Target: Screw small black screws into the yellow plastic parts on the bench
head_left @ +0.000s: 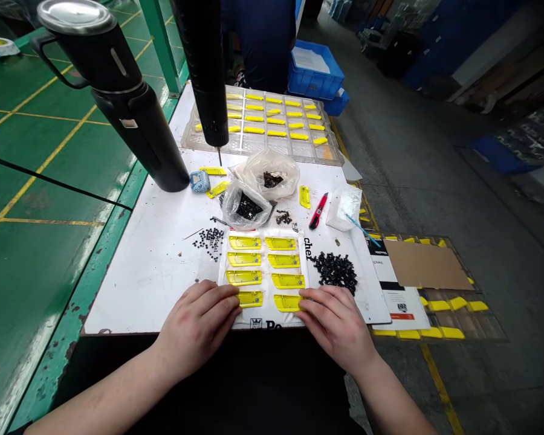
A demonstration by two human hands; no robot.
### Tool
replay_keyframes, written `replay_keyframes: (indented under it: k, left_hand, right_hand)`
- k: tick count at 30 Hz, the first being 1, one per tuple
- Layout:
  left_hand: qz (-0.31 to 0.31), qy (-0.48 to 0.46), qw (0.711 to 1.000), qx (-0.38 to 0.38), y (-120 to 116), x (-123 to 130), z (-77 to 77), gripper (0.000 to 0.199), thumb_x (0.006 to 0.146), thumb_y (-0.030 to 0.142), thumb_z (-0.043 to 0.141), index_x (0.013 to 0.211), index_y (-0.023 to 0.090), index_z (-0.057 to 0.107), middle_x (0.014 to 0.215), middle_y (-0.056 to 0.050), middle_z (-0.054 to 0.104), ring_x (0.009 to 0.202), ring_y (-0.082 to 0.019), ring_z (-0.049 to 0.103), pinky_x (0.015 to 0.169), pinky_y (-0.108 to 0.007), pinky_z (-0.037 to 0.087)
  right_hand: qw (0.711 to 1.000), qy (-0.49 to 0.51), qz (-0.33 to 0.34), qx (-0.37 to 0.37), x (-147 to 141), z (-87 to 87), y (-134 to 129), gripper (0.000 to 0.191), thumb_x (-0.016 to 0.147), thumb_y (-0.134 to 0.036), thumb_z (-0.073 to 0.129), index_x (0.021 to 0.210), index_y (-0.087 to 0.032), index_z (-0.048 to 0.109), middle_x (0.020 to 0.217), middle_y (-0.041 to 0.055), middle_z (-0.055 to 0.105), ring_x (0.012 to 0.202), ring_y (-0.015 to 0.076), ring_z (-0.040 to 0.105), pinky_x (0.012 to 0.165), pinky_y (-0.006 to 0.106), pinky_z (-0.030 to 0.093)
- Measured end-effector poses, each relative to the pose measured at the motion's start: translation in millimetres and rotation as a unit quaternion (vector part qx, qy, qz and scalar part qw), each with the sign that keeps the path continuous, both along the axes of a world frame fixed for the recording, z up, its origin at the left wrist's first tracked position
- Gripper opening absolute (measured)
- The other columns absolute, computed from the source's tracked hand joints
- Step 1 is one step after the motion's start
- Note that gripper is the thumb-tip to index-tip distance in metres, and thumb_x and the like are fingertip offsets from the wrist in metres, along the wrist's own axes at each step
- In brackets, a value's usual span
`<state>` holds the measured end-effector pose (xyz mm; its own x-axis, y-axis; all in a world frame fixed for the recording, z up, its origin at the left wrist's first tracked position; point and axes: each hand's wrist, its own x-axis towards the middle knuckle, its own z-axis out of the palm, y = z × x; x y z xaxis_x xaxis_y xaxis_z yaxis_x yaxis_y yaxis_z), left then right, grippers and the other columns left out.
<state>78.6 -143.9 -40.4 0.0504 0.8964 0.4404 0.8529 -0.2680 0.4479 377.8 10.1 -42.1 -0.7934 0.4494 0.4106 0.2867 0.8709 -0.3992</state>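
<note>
Two columns of yellow plastic parts (243, 260) lie on a white printed sheet (267, 320) in front of me. At the near left, my left hand (204, 317) pinches the outer end of the lowest yellow plastic part (252, 298), fingers closed. My right hand (338, 320) has its fingers closed at the outer end of the lowest part in the right column (286, 302). The fingers hide both of these ends. A heap of small black pieces (335, 272) lies beyond my right hand, and tiny black pieces (212, 238) are scattered beyond my left.
A black power screwdriver (211, 115) hangs over the table, bit downward. A tall black flask (149, 139) stands at left. Two plastic bags (272, 172) of small parts, a red cutter (318, 211) and a partitioned tray (254, 142) lie farther back. Another person stands behind.
</note>
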Motion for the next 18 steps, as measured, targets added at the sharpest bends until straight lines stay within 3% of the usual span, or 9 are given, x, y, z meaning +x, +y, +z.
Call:
replay_keyframes:
  k: [11, 18]
  left_hand:
    - [0.002, -0.005, 1.000, 0.004, -0.2, 0.4, 0.4, 0.023, 0.100, 0.013, 0.079, 0.121, 0.019, 0.074, 0.129, -0.006, 0.078, 0.107, -0.022, 0.067, 0.098, -0.040, 0.056]
    - [0.003, -0.007, 1.000, -0.001, -0.3, 0.3, -0.5, 0.023, 0.100, 0.014, 0.079, 0.122, 0.020, 0.074, 0.129, -0.005, 0.078, 0.107, -0.022, 0.067, 0.098, -0.040, 0.056]
  right_hand:
    - [0.999, 0.035, -0.014, -0.035, -3.3, -3.2, 1.9, 0.029, 0.106, -0.020, 0.079, 0.134, -0.020, 0.070, 0.129, 0.0098, 0.073, 0.115, 0.0287, 0.064, 0.097, 0.050, 0.054]
    - [0.998, 0.039, -0.022, -0.041, -2.4, -2.3, 4.3, 0.031, 0.103, -0.013, 0.082, 0.132, -0.019, 0.073, 0.114, 0.0094, 0.069, 0.103, 0.0252, 0.062, 0.088, 0.045, 0.054]
